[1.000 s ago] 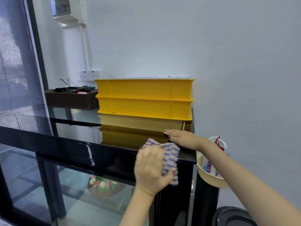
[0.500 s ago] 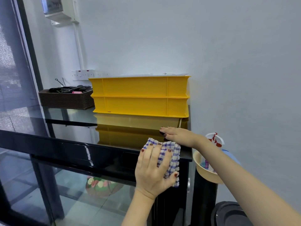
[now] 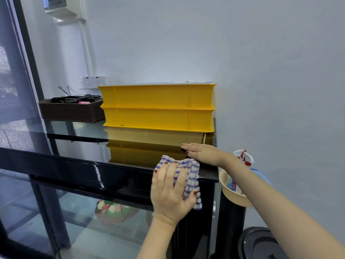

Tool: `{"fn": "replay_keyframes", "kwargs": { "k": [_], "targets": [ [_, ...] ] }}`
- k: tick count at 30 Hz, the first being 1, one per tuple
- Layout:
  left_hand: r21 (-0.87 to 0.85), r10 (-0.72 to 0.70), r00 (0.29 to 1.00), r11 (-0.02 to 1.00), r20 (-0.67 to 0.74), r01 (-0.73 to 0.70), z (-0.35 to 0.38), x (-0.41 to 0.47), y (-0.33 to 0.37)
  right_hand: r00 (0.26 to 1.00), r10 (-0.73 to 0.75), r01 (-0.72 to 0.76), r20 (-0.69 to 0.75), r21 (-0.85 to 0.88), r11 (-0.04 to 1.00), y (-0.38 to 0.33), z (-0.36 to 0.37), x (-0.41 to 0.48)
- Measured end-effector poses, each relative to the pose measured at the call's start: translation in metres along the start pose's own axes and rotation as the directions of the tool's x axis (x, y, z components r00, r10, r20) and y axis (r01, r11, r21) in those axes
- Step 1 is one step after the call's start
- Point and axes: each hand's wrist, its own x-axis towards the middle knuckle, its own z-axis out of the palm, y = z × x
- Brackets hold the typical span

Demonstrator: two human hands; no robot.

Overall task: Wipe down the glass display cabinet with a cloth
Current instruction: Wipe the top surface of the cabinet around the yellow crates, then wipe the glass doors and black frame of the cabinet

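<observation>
Cabinet [image 3: 74, 171] across the lower frame: black frame, glass top, glass front. Cloth [image 3: 188, 172], blue-and-white check, bunched at the cabinet's right front corner, draped over the top edge and down the black front rail. Left hand [image 3: 169, 193] on it, fingers spread and near straight, pressing rather than clutching, thumb laid across the lower fold. Right hand [image 3: 201, 152] flat on the cabinet top at that same corner, palm down, fingers straight, holding nothing. Bracing, by the look of it.

Looks like mid-wipe on the front rail at the cabinet's right end. Plenty of rail toward the left end and all the glass front below seemingly yet to cover, though impossible to tell clean from dirty here.

On the cabinet top toward the back: two yellow crates [image 3: 156, 107], stacked. Further toward the cabinet's left end, a pile of brown trays [image 3: 71, 111] with dark utensils on top. Off the cabinet's right end: a beige bowl [image 3: 229, 195] with a spray bottle [image 3: 242, 157] standing in it.

Next, probably: slide the cloth leftward along the rail, or down onto the glass front. Calls for even, flat pressure, thumb minding the loose tail, right hand steady on the cabinet top.
</observation>
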Motion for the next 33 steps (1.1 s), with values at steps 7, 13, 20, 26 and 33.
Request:
{"fn": "replay_keyframes", "kwargs": {
  "k": [7, 13, 20, 26, 33],
  "targets": [
    [0.007, -0.032, 0.999, 0.999, 0.027, 0.032, -0.010, -0.005, -0.082, 1.000, -0.002, 0.002, -0.014, -0.004, 1.000, 0.003, 0.002, 0.000],
    [0.015, -0.099, 0.993, 0.995, 0.060, 0.099, -0.026, -0.007, -0.168, 0.998, 0.047, -0.048, 0.039, 0.009, 0.999, -0.004, -0.001, 0.004],
    [0.028, -0.262, 0.959, 0.965, 0.107, 0.260, -0.043, -0.007, -0.248, 0.975, 0.095, -0.155, -0.202, -0.302, 0.941, -0.122, 0.051, 0.002],
    [0.064, -0.281, 0.930, 0.960, 0.238, 0.274, -0.059, -0.012, -0.320, 0.686, 0.009, -0.388, -0.728, -0.355, 0.850, -0.209, 0.126, 0.052],
    [0.074, -0.221, 0.900, 0.975, 0.376, 0.209, -0.080, -0.013, -0.403, 0.568, -0.113, -0.462, -0.815, -0.430, 0.776, -0.266, 0.166, 0.147]
  ]
}}
